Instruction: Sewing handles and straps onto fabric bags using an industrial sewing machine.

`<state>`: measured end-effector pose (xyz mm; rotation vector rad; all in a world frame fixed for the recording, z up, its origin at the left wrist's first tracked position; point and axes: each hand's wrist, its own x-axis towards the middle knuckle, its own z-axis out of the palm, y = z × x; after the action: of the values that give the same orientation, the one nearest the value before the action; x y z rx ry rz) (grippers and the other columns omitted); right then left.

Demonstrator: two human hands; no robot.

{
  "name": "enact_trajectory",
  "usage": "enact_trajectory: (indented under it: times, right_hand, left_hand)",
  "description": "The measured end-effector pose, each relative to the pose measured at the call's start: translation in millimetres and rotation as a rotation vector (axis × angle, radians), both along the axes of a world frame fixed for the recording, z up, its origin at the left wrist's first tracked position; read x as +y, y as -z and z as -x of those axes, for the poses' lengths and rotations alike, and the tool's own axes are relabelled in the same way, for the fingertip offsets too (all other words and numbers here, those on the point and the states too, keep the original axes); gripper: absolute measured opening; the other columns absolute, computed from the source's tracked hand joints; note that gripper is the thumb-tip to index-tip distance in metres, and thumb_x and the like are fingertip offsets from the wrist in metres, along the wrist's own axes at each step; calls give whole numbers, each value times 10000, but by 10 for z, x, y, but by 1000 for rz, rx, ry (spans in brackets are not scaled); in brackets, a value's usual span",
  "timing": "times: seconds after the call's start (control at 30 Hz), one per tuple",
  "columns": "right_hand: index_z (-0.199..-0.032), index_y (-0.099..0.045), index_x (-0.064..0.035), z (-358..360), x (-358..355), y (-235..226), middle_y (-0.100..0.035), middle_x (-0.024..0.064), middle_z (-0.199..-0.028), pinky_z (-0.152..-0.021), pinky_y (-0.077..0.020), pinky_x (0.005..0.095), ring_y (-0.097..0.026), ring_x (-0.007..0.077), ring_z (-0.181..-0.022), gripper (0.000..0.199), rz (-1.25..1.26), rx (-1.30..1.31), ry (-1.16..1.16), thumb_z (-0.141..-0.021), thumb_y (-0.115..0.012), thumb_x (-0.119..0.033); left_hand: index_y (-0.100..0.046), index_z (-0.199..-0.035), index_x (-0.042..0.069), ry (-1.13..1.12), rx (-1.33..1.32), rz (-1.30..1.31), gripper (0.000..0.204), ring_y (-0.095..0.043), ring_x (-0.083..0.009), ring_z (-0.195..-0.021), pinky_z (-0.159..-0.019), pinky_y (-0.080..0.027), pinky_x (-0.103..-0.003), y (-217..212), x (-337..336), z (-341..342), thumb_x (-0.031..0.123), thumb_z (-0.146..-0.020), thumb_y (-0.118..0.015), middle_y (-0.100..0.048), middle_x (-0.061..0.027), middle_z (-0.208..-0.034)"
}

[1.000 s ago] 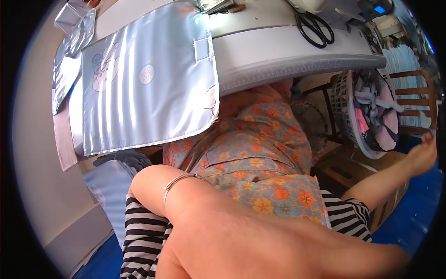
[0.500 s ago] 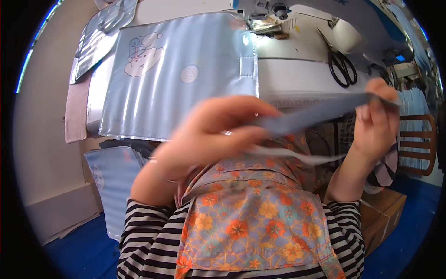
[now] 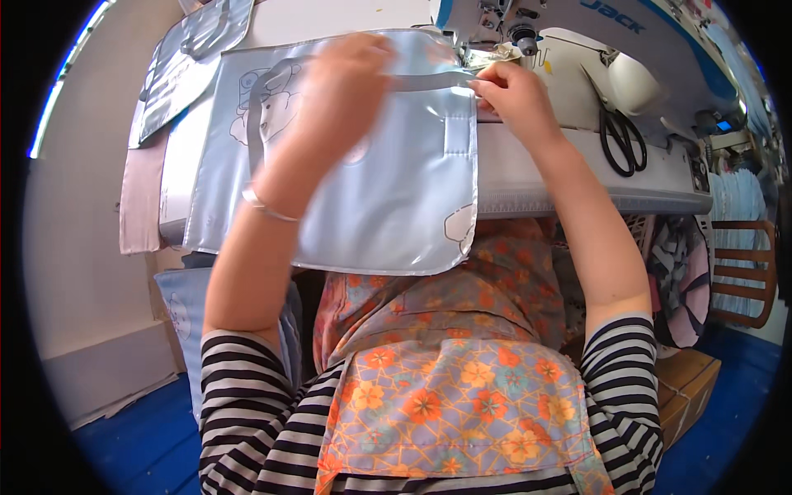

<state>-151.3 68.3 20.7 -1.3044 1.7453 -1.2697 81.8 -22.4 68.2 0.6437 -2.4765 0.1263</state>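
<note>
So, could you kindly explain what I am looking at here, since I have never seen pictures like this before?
This view comes from a wide fisheye camera worn on a person's head, looking down at their own two bare hands; straight edges bend near the rim. The person sits at a white sewing table with a sewing machine at its far side. A shiny pale-blue fabric panel with cartoon prints lies on the table, hanging over its near edge. The left hand and right hand hold a narrow grey-blue strap stretched between them, just in front of the needle area. Black scissors lie to the right. More blue panels are stacked at the far left.
</note>
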Motion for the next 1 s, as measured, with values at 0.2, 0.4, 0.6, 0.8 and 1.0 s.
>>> enact_trajectory:
  times: [0.2,0.4,0.6,0.8,1.0]
  right_hand:
    - [-840,-675,13,14,-164,70,-665,45,-698,-587,-492,265,-611,100,-630,198,-50,342,5,-891,-717,-174]
    - [-845,-647,0,-4,-187,45,-632,101,-661,-563,-468,319,-560,168,-564,195,28,738,-6,-843,-742,-170]
    - [-1019,-665,-56,28,86,80,-640,101,-698,-575,-469,345,-552,219,-571,171,76,518,50,-877,-691,-148]
    - [-1179,-690,-156,-15,101,178,-658,90,-828,-642,-533,401,-657,292,-715,273,273,990,0,-920,-612,-126]
    - [-1166,-696,-170,-27,110,125,-664,83,-862,-660,-552,426,-666,307,-733,272,192,1060,-9,-906,-618,-144]
  left_hand:
    - [-661,-1093,17,159,75,-98,273,-576,-283,-1196,-1013,-441,-409,582,240,501,132,-846,-650,-644,-102,-1244]
    - [-623,-1206,46,130,-7,-223,368,-571,-282,-1210,-1039,-414,-477,518,262,518,182,-864,-648,-608,-109,-1301]
    - [-643,-1199,59,51,-38,-52,362,-567,-265,-1200,-1031,-406,-492,582,289,505,221,-875,-649,-631,-93,-1249]
    - [-664,-1153,44,153,72,-74,326,-571,-246,-1189,-1051,-386,-449,648,202,541,213,-876,-638,-642,-87,-1246]
    - [-650,-1181,36,139,33,-69,345,-570,-240,-1203,-1018,-414,-431,643,163,555,211,-886,-607,-641,-84,-1269]
